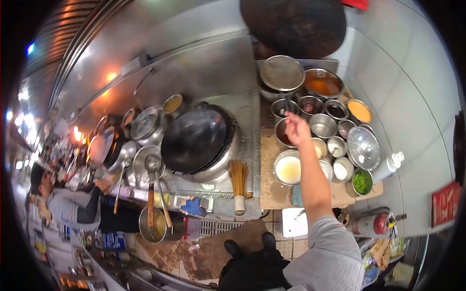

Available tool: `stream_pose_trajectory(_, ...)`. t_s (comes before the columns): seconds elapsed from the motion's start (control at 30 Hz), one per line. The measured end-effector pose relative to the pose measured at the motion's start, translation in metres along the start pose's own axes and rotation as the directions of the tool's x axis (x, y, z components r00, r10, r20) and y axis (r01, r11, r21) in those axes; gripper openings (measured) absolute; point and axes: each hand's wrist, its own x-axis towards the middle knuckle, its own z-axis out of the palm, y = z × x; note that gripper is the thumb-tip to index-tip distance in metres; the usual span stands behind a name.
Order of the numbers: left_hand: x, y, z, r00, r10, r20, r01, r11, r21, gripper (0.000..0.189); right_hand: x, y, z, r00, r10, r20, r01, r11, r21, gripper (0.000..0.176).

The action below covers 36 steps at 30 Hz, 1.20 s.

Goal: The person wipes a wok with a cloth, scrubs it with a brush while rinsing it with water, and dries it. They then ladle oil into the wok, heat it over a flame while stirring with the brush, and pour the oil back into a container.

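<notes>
My right hand [297, 128] reaches over the bowls at the right, fingers curled at the dark handle of a round mesh strainer [282, 73]. The strainer lies across the top of a large metal bowl. Below the hand are a metal bowl of dark sauce [281, 138] and a bowl of pale cream-coloured liquid [288, 169]. Beside it are a bowl with a little red sauce [310, 105], a bowl of black sauce [336, 110] and a plain steel bowl [323, 126]. My left hand is out of view.
A black wok [196, 140] sits on the stove, with a bamboo brush [238, 186] near its edge. Ladles [153, 164] and a pot [158, 227] stand left. Chopped greens [361, 182] are at the right. A co-worker [73, 203] stands near a flaming wok.
</notes>
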Motion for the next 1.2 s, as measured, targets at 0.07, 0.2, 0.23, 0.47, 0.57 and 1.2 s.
stream_pose_trajectory(0.07, -0.056, -0.046, 0.003, 0.996, -0.072, -0.059, 0.069, 0.996, -0.058, 0.051, 0.076, -0.009, -0.017, 0.991, 0.095, -0.094, -0.096, 0.995, -0.003, 0.011)
stream_pose_trajectory(0.2, -0.176, -0.087, 0.044, 0.714, -0.617, -0.330, 0.697, 0.666, 0.264, 0.050, 0.151, -0.026, -0.067, 0.928, 0.347, 0.135, -0.339, 0.937, -0.080, 0.015)
stream_pose_trajectory(0.23, -0.169, 0.009, 0.031, 0.607, -0.710, -0.357, 0.768, 0.640, 0.034, 0.051, 0.134, -0.025, -0.048, 0.978, 0.208, 0.003, -0.205, 0.964, -0.169, 0.016)
stream_pose_trajectory(0.47, -0.179, 0.022, 0.053, 0.553, -0.794, -0.253, 0.828, 0.557, 0.066, 0.071, 0.026, 0.022, -0.043, 0.593, -0.757, 0.273, 0.224, -0.170, -0.960, 0.045)
stream_pose_trajectory(0.57, -0.187, 0.016, 0.067, 0.537, -0.823, -0.184, 0.844, 0.522, 0.126, 0.073, -0.068, 0.106, -0.040, 0.623, -0.672, 0.401, 0.529, -0.016, -0.849, 0.036)
stream_pose_trajectory(1.2, -0.007, -0.062, -0.023, 0.732, -0.656, -0.182, 0.298, 0.550, -0.781, 0.032, -0.219, 0.537, 0.086, 0.565, 0.816, -0.121, -0.661, 0.361, -0.658, 0.063)
